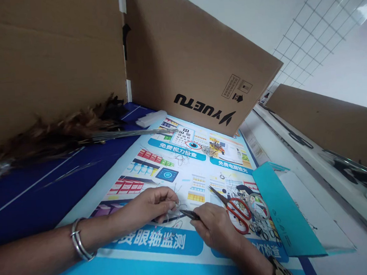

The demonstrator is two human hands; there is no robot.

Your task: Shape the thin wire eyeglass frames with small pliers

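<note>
My left hand [158,202], with silver bangles [78,241] on its wrist, is closed in a pinch over the printed sheet. A thin wire piece [183,205] shows at its fingertips, though its exact shape is hard to make out. My right hand [214,226] is wrapped round dark pointed pliers [190,214], their tip aimed left at the left fingertips. Thin wire loops [176,223] lie below the fingers. Red-handled scissors [238,211] rest just beyond the right hand. Beside them are a clear ring-shaped spool [259,206] and a heap of small wire rings [265,229].
Cardboard panels [176,49] stand behind and at the left. Brown feathers [59,130] and a bundle of thin metal wires [132,133] lie on the blue cloth [48,199]. A teal folder [286,214] is at the right. More wire loops [180,157] lie farther back.
</note>
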